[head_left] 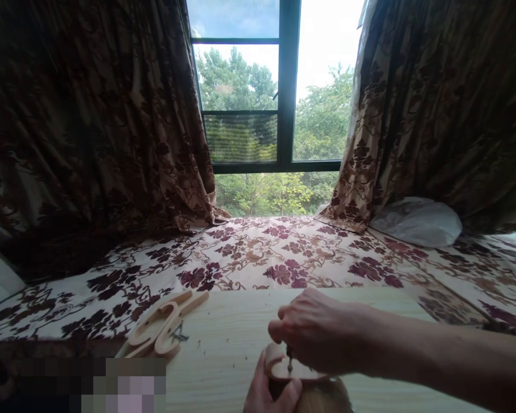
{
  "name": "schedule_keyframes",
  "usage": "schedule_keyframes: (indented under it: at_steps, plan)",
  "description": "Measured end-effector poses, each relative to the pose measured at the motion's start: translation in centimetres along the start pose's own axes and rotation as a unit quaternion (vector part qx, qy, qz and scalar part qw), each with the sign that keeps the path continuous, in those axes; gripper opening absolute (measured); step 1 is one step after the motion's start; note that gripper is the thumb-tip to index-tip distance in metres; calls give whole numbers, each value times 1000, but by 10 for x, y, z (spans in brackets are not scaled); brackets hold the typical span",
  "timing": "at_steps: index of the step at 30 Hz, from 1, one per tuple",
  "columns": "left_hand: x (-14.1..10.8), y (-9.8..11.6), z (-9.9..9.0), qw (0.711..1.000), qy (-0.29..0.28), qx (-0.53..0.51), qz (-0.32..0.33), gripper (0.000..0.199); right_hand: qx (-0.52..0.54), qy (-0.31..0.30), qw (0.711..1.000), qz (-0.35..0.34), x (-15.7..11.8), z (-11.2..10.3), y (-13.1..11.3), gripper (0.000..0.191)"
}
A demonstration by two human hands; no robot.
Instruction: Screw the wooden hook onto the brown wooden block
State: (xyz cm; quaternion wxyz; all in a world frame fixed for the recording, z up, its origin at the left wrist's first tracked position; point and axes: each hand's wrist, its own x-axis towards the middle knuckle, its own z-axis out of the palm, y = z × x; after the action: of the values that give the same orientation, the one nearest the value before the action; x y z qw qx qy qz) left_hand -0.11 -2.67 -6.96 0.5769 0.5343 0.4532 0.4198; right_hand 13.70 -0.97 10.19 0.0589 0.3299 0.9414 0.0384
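Note:
Low in the view, my left hand (272,391) grips a pale wooden piece (279,367) with a rounded, raised rim, thumb in front and fingers along its left side. Above it, my right hand (312,332) is closed around a tool that looks like a screwdriver (289,357). Only the thin metal shaft shows below the fist, upright, its lower end meeting the wooden piece at a small dark spot; the handle is hidden in my palm. Something brown and rounded (324,397) lies under the piece, partly cut off by the bottom edge.
A pale wooden board (223,321) lies under my hands, with small dark specks on it. Further wooden pieces (165,327) with curved rims lie at its left, and several screws (179,332) beside them. Behind are a floral cloth (249,252), a plastic bag (417,221), curtains and a window.

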Motion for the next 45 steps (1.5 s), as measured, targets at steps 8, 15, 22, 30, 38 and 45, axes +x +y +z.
schedule_keyframes:
  at_steps: [8,15,22,30,38,45]
  plan:
    - [-4,13,4,1000,10,1,10,43,23,15,999,-41,0,9,8,10]
    - [-2,7,1,999,1,28,27,42,10,3,999,44,1,5,1,12]
    - [-4,12,3,997,34,61,22,44,-13,55,997,-51,-9,20,5,12]
    - [-4,12,3,1000,12,19,12,43,-5,13,1000,12,-2,11,6,14]
    - [-2,9,2,1000,-4,20,9,44,-10,50,998,-32,-8,12,2,7]
    - [0,4,2,999,-3,-7,34,38,16,38,999,-8,-3,16,7,9]
